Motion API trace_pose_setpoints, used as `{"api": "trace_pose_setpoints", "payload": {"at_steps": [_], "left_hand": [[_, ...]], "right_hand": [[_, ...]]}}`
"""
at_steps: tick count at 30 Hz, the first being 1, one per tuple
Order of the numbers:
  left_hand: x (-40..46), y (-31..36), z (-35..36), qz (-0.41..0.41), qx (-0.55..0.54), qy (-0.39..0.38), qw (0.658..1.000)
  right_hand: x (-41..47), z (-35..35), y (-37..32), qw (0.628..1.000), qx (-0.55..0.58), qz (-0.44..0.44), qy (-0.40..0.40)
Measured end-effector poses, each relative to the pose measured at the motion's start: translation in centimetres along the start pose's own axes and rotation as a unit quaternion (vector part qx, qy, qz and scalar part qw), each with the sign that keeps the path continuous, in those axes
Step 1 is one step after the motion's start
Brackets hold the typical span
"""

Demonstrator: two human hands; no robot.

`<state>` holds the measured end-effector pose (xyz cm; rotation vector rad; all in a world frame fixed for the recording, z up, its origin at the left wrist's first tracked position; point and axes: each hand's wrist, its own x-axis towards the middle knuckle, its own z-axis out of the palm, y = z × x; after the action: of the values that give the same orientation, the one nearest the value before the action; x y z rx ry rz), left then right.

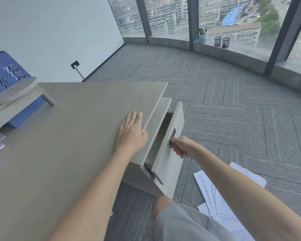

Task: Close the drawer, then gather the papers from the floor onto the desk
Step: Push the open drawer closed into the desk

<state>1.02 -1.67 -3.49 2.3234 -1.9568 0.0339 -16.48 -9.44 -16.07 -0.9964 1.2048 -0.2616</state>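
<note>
The grey desk fills the left of the view. Under its right edge a pale drawer stands pulled partly out, its inside dark. My left hand lies flat on the desk top at that edge, fingers spread, thumb over the rim. My right hand is curled against the drawer front, fingers at the dark handle. White printed papers lie scattered on the carpet at the lower right, partly hidden by my right forearm.
A round-topped stand and a blue perforated panel sit at the desk's far left. My knee in grey shorts is below the drawer. Curved windows, a potted plant and two mesh cups line the far sill.
</note>
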Motion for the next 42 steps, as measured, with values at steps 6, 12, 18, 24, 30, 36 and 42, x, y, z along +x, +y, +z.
{"api": "trace_pose_setpoints", "payload": {"at_steps": [6,12,18,24,30,36,42], "left_hand": [[0.0,0.0,0.0,0.0,-0.001,0.002,1.0],[0.0,0.1,0.0,-0.001,-0.004,0.006,1.0],[0.1,0.1,0.2,0.002,-0.002,0.005,1.0],[0.2,0.1,0.3,0.001,0.011,0.004,1.0],[0.0,0.4,0.2,-0.004,0.02,-0.003,1.0],[0.1,0.4,0.0,-0.001,0.024,-0.002,1.0],[0.0,0.4,0.1,0.0,0.03,-0.003,1.0]], "right_hand": [[1.0,1.3,-0.6,1.0,-0.008,-0.004,-0.009],[2.2,2.0,-1.2,1.0,-0.025,-0.007,-0.011],[2.8,3.2,-1.9,1.0,-0.022,-0.012,-0.014],[2.8,2.9,-1.9,0.999,-0.022,-0.011,-0.03],[2.6,3.3,-2.5,0.999,-0.031,-0.016,-0.035],[2.0,2.8,-2.9,0.995,-0.083,-0.019,-0.057],[1.9,3.8,-2.9,0.968,-0.236,-0.083,-0.002]]}}
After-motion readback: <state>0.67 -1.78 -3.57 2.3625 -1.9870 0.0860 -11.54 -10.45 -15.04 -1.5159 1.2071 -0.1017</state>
